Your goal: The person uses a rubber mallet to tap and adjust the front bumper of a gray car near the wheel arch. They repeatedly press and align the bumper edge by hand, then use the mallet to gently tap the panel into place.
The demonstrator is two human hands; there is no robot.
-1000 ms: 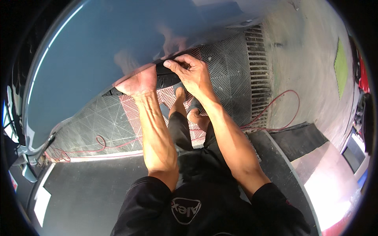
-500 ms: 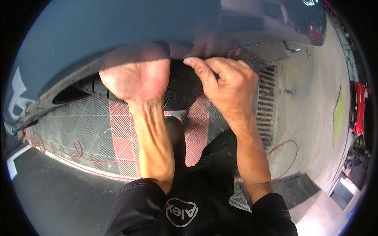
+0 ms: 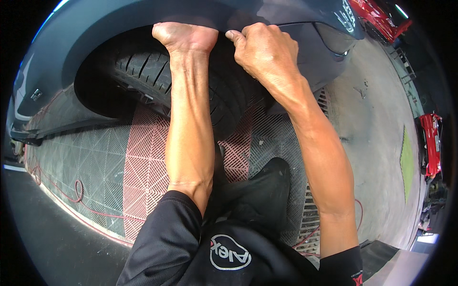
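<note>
A dark blue-grey car body panel point(image 3: 143, 12) curves over the wheel arch at the top. Under it sits a black tyre point(image 3: 152, 71), turned at an angle. My left hand point(image 3: 187, 37) reaches up to the lip of the arch, palm side toward me; its fingers go behind the panel and are hidden. Just right of it, my right hand point(image 3: 267, 50) is closed at the wheel-arch edge, by the car's bumper point(image 3: 305, 52). Its fingers curl round the edge, and the thumb points left toward my other hand.
Grey and red grid floor tiles point(image 3: 148, 167) lie beneath the car. A thin red hose point(image 3: 102, 214) loops along the floor at left. A slotted drain strip point(image 3: 310, 224) runs on the right, before a concrete floor point(image 3: 372, 143) with a red floor jack-like object point(image 3: 431, 143).
Both hands appear higher in the view, still at the panel edge. More of the wheel arch and tyre shows now, and my forearms are more stretched out.
</note>
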